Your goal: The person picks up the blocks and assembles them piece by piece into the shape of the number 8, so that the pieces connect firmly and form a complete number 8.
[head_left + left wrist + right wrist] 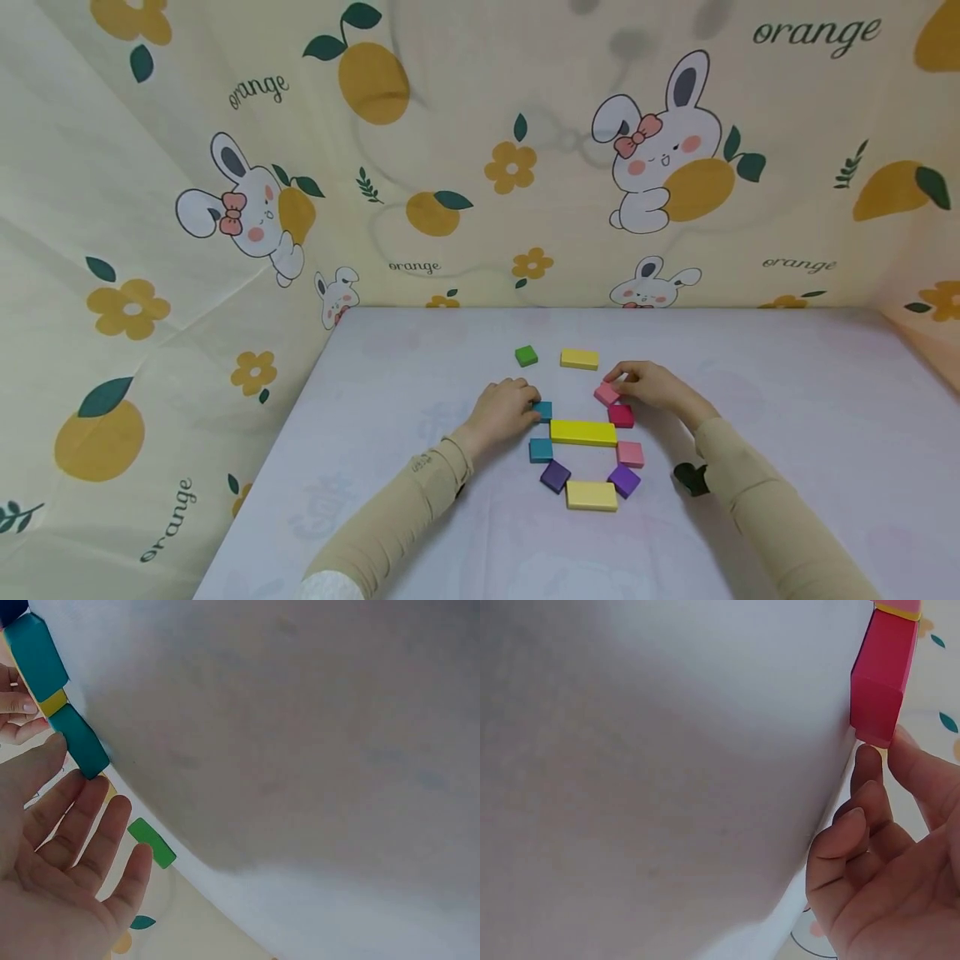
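My left hand [504,408] holds the upper teal block [545,411] at the left end of a long yellow block [582,432]. In the left wrist view, thumb and fingertips meet this teal block [79,741] at its near end, the other fingers spread loosely. Across from it, my right hand [651,385] pinches a tilted pink block [606,394] between thumb and fingertip, just above a crimson block [621,416]. From the right wrist, the crimson block [881,675] hides most of that pink block.
Below the long yellow block lie another teal block [541,451], a second pink block [631,454], dark purple [556,476] and violet [624,481] blocks, and a pale yellow block [591,496]. Farther back sit a green block [527,356] and another pale yellow block [580,359]. A patterned curtain [465,150] stands behind.
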### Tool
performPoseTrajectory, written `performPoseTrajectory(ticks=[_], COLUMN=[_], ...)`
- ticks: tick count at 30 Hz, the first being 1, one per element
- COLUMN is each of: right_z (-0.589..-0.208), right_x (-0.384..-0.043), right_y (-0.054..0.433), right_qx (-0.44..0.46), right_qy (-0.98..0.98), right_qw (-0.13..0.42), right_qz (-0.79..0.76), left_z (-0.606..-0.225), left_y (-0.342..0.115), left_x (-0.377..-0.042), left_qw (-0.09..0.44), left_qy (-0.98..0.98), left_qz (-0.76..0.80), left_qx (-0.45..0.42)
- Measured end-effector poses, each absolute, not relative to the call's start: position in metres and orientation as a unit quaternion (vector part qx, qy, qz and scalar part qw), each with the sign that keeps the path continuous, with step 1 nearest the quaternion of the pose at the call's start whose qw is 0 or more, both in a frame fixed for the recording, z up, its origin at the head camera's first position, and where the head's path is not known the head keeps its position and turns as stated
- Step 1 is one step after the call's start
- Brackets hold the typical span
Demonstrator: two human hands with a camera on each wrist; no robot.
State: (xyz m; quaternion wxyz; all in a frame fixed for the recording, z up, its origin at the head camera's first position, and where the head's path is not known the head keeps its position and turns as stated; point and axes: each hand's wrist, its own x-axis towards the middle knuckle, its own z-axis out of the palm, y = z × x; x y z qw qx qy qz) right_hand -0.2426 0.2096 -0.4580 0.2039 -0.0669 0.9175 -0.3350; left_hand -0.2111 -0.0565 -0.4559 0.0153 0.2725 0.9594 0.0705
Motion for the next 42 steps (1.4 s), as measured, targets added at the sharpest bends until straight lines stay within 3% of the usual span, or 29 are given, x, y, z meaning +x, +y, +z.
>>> performPoseTrajectory(ticks=[16, 42], right_z=[-0.451, -0.452], right_x=[-0.241, -0.239], right_y=[0.208, 0.206], right_qx=[-0.060, -0.059], right_qy=[0.920, 0.919], right_qw=[0.209, 0.217], right_qz=[-0.325, -0.324], left_z=[-0.452, -0.452], left_y=[-0.058, -0.053], left_x=[-0.217, -0.272], left_qw=[0.050, -0.034], left_qy=[0.953, 0.972], left_qz=[0.101, 0.166], left_qx=[0.281, 0.162])
